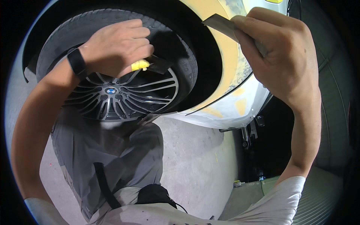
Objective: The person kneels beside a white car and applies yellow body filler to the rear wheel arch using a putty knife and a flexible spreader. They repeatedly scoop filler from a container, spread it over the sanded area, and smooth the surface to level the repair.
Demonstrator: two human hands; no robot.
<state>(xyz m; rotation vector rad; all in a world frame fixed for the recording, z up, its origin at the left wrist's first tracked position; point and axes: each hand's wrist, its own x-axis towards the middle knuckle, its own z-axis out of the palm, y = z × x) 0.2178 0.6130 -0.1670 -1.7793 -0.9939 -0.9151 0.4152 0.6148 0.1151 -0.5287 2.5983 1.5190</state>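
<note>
My left hand, wearing a black wristband, is closed on a dark flat spreader smeared with yellow paste, held over the tyre and wheel. In my right hand is another thin, dark spreader, gripped between thumb and fingers beside the car's fender. The fender and the bumper below it show tan filler patches with grey, sanded areas.
The dark wheel arch curves around the tyre. My bent legs in grey trousers are below the wheel, on a pale floor. A grey-green ridged surface and dark gear lie at the right.
</note>
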